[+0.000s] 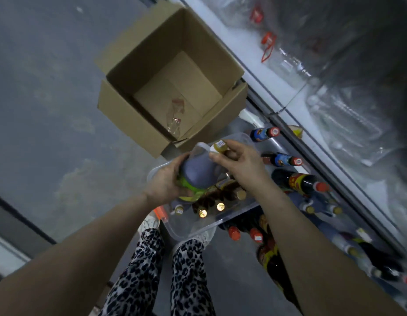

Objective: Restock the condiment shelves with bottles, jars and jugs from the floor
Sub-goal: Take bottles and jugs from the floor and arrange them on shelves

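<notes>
- My left hand [166,182] grips the green-labelled base of the dark-filled plastic jug [199,172], directly above the clear plastic tub [232,214].
- My right hand [239,160] pinches its yellow cap [220,145].

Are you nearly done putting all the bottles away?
Partly. Done: the box holds only a plastic scrap, and rows of bottles already seem to stand on the shelf. In hand: the left hand and right hand grip a dark jug over the bin. Left: several gold-capped bottles wait in that bin.
</notes>
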